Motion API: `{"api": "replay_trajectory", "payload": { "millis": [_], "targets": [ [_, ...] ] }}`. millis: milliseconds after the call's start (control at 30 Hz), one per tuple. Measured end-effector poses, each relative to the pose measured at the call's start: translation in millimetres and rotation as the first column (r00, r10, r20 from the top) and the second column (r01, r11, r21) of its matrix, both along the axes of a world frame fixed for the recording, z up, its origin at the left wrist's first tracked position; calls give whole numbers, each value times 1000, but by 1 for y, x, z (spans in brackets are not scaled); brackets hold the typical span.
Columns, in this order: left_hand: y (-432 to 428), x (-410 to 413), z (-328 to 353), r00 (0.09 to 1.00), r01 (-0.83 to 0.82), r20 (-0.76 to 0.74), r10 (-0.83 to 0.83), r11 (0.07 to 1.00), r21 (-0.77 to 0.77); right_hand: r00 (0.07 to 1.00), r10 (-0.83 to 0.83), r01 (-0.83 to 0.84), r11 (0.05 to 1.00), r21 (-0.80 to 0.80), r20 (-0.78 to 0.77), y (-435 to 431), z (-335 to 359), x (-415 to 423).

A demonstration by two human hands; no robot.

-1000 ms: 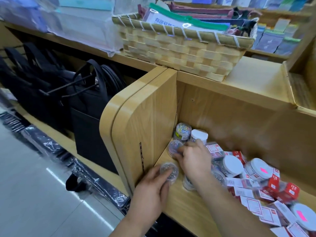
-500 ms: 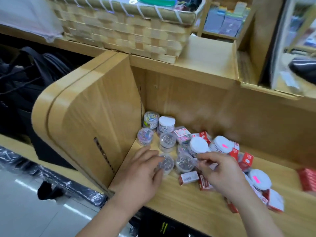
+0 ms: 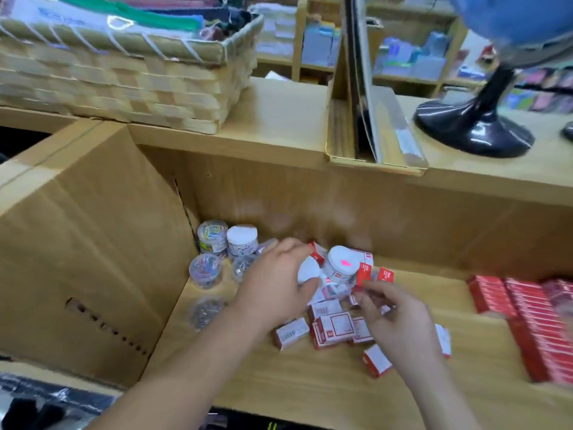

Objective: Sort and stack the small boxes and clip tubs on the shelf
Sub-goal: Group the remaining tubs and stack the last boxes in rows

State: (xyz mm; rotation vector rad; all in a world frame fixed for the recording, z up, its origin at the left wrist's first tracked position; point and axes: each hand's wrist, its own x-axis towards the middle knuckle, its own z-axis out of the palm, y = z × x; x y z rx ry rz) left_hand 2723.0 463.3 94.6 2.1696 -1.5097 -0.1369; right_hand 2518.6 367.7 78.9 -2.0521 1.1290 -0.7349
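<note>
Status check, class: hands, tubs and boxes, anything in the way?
Left hand grips white-lidded round plastic tub. Right hand among loose red-and-white cardboard boxes, grip unclear. Boxes unsorted, crowding tub.

Both bare forearms reach forward, the left hand [image 3: 274,282] palm-down with fingers cupped, the right hand [image 3: 395,321] close beside it with fingertips drawn together, grip unclear through blur.

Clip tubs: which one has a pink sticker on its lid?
The white-lidded tub amid the red boxes, just right of the left hand. The plain white lid under that hand and the corner tubs show no pink.
</note>
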Motion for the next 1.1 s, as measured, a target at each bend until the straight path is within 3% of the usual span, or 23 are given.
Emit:
{"api": "replay_trajectory", "payload": {
  "millis": [67,133,267,333,400,467,567,667,767,900,967,1033,1100],
  "targets": [
    [-17,4,1,999,52,4,-52,991,127,999,-35,35,999,-16,4,-10,2,-4],
    [-20,6,-1,995,83,-73,-74,989,124,998,-42,43,999,-17,52,-14,6,-11],
    [20,8,-13,992,19,-121,-36,990,-138,975,-141,129,988,85,170,-15,7,-47],
    [53,12,-26,993,-50,-116,22,969,-241,973,-198,197,980,25,115,-15,1,-71],
    [87,16,-40,991,-129,-70,116,967,-219,979,-197,199,978,-66,46,-8,-6,-84],
    [113,16,-55,981,-183,26,191,966,-184,986,-141,147,987,-59,86,5,-9,-76],
    [133,12,-67,975,-220,-46,216,965,-141,992,58,-47,994,-102,114,30,-5,-28],
    [134,11,-65,961,-262,-124,246,956,-135,968,245,-238,964,-117,50,42,2,30],
    [134,1,-57,965,-249,-109,237,961,-116,923,372,-382,913,-142,-96,47,9,80],
    [135,9,-46,958,-275,-107,265,956,-98,869,387,-464,854,-235,-308,45,10,120],
    [122,28,-35,955,-297,-55,292,940,-167,857,359,-475,829,-296,-370,37,8,134],
    [99,47,-23,940,-339,-135,315,913,-229,843,343,-487,815,-316,-414,26,4,150],
    [75,64,-19,905,-400,-233,356,898,-181,810,348,-523,794,-311,-472,21,-2,162]
  ]
}}
